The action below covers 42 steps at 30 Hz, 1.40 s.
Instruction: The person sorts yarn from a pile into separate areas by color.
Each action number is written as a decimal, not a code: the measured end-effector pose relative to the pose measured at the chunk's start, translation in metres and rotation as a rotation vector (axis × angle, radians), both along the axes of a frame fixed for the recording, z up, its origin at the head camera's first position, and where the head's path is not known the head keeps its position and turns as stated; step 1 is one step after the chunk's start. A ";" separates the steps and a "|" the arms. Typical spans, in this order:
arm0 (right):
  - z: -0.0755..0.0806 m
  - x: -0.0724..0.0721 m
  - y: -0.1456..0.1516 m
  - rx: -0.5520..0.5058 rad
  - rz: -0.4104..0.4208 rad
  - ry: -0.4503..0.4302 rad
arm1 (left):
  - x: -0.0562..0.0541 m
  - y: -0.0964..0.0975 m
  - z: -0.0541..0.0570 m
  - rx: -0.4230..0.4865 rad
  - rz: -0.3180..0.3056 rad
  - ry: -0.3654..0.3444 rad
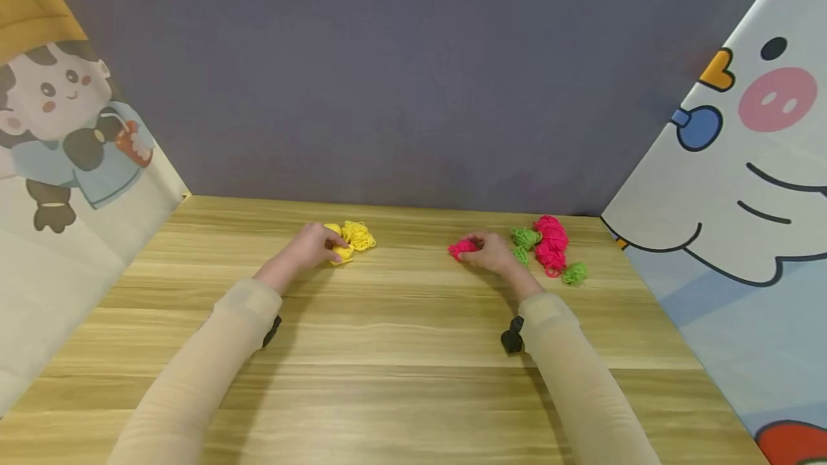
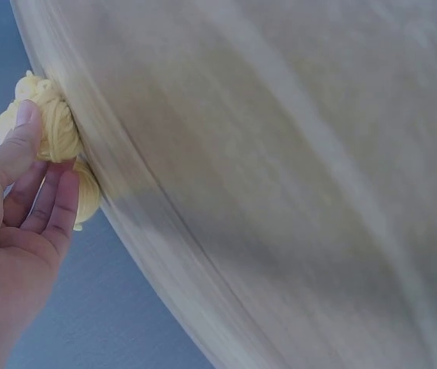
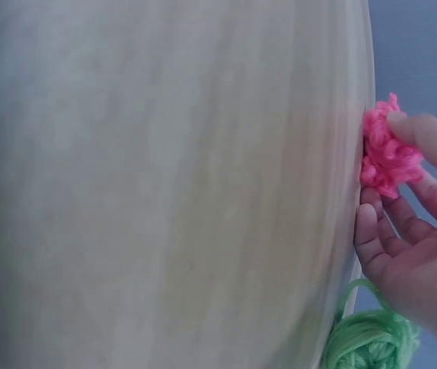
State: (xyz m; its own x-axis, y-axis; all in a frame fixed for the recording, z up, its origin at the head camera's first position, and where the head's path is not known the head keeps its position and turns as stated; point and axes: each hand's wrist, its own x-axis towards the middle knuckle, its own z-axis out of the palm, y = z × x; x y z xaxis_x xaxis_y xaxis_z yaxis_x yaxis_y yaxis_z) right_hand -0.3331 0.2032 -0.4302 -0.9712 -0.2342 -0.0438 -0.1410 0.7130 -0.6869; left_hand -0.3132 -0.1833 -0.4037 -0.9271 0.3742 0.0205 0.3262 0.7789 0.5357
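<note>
On the left side of the table, my left hand (image 1: 311, 245) grips a small ball of yellow yarn (image 2: 58, 132) between thumb and fingers. More yellow yarn (image 1: 359, 235) lies against it, just beyond the fingertips. Over to the right, my right hand (image 1: 492, 252) pinches a small tangled bundle of pink yarn (image 3: 388, 150), thumb on one side and fingers on the other. Behind that hand sits green yarn (image 1: 526, 238), and a loose green strand shows near the wrist in the right wrist view.
A larger heap of pink yarn (image 1: 551, 244) lies to the right, with another green ball (image 1: 575, 273) in front of it. A grey panel (image 1: 400, 77) closes off the wooden table's (image 1: 388, 379) far edge. Printed cartoon panels (image 1: 762, 185) flank both sides.
</note>
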 end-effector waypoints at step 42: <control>0.039 0.029 -0.027 -0.028 0.131 0.092 | 0.002 0.002 0.001 -0.006 0.008 0.012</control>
State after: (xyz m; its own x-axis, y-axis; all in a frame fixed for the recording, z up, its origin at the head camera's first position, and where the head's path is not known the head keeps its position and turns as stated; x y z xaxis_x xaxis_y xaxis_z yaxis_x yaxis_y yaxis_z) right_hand -0.3042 0.1760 -0.3915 -0.9319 -0.3591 0.0518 -0.2944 0.6651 -0.6862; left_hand -0.3113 -0.1815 -0.4023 -0.9296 0.3674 0.0293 0.3266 0.7844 0.5272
